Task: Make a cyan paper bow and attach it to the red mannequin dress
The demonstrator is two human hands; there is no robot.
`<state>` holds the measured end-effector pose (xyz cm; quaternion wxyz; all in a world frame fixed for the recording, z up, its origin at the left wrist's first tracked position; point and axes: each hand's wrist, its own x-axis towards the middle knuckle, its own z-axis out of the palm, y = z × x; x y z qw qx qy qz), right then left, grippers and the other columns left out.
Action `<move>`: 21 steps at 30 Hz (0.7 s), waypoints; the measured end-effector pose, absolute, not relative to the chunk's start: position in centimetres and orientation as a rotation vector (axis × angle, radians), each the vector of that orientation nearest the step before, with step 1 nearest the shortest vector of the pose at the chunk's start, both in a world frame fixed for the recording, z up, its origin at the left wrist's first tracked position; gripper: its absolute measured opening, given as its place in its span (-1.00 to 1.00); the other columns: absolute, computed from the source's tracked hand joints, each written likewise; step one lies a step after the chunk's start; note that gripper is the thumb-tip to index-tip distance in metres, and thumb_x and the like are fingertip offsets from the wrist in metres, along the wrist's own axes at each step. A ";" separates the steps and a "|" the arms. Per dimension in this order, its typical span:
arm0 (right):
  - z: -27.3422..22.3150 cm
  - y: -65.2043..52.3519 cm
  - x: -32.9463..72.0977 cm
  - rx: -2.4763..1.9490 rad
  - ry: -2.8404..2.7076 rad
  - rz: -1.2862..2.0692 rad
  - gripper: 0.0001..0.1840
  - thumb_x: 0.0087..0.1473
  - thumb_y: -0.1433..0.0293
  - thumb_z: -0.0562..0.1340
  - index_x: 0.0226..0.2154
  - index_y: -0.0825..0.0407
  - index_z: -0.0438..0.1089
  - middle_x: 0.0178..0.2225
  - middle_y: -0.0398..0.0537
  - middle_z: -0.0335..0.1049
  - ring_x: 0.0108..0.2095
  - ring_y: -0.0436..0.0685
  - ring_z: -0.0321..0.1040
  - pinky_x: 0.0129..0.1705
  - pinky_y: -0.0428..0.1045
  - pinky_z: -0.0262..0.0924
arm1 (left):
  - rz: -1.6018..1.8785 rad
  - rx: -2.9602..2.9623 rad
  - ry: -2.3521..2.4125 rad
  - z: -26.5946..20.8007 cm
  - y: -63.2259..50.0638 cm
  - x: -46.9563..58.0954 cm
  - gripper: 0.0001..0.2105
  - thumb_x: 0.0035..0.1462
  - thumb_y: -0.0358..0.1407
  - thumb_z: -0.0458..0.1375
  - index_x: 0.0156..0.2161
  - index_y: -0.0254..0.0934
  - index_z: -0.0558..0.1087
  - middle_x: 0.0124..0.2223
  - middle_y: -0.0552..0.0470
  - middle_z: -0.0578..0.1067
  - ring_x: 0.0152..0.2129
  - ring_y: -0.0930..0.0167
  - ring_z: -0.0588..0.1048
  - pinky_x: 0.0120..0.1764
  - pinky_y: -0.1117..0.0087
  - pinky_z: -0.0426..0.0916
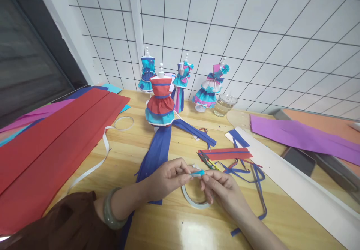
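Between my two hands is a small turquoise strip [197, 173], rolled or folded narrow, held above the table. My left hand [173, 175] pinches its left end, and my right hand [221, 184] pinches its right end. Just below my fingers a roll of white tape [194, 204] lies flat, partly hidden by my hands. Small snips [207, 160] with dark blades and a yellow handle rest beyond my right hand. Under my left forearm runs a long dark blue crepe strip [157, 150]. A doll-size mannequin in a red, blue and turquoise dress [161, 102] stands straight ahead.
Three more dressed mannequins [209, 87] and a glass of liquid [225, 105] stand by the tiled wall. Red crepe sheets [70, 137] cover the left side. Blue ribbon scraps [260, 186], a long pale strip [292, 182], a phone [299, 160] and purple paper [303, 133] lie right.
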<state>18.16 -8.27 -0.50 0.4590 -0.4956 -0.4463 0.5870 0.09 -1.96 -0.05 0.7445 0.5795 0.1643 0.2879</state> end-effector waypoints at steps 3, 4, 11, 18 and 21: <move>-0.5 -8.3 18.1 -1.226 -1.092 1.446 -0.69 0.00 0.23 0.19 -0.60 0.11 0.35 -0.79 -0.23 0.20 -0.77 -0.11 0.06 -0.64 -0.14 -0.09 | 0.631 1.271 0.360 0.0 -1.9 0.1 -0.92 0.08 -0.33 0.07 -0.37 -0.31 0.28 -0.12 -0.14 0.46 -0.01 0.31 0.30 -0.01 0.24 0.13; -0.5 -8.3 18.1 -1.231 -1.091 1.444 -0.68 0.00 0.22 0.19 -0.60 0.11 0.35 -0.80 -0.23 0.20 -0.77 -0.11 0.06 -0.64 -0.14 -0.09 | 0.629 1.271 0.364 -0.1 -1.9 0.1 -0.92 0.08 -0.33 0.07 -0.37 -0.31 0.28 -0.11 -0.15 0.45 -0.03 0.31 0.31 -0.01 0.24 0.13; -0.5 -8.3 18.2 -1.243 -1.094 1.441 -0.67 0.01 0.21 0.18 -0.60 0.12 0.35 -0.81 -0.23 0.20 -0.77 -0.11 0.06 -0.64 -0.15 -0.09 | 0.632 1.283 0.376 -0.3 -1.9 0.1 -0.92 0.07 -0.32 0.07 -0.37 -0.31 0.28 -0.12 -0.15 0.45 -0.03 0.31 0.31 0.01 0.22 0.11; -0.5 -8.2 18.1 -1.211 -1.089 1.445 -0.68 0.01 0.23 0.19 -0.59 0.12 0.35 -0.80 -0.23 0.21 -0.77 -0.12 0.07 -0.64 -0.15 -0.07 | 0.624 1.281 0.361 0.1 -1.9 0.2 -0.93 0.09 -0.35 0.05 -0.37 -0.32 0.27 -0.12 -0.15 0.45 -0.01 0.32 0.29 0.00 0.25 0.12; -0.6 -8.2 18.2 -1.209 -1.088 1.449 -0.69 0.00 0.24 0.19 -0.59 0.12 0.35 -0.80 -0.24 0.20 -0.77 -0.12 0.07 -0.64 -0.15 -0.07 | 0.624 1.286 0.383 0.1 -1.8 0.2 -0.93 0.08 -0.34 0.06 -0.37 -0.31 0.27 -0.13 -0.13 0.46 -0.06 0.34 0.34 -0.03 0.27 0.15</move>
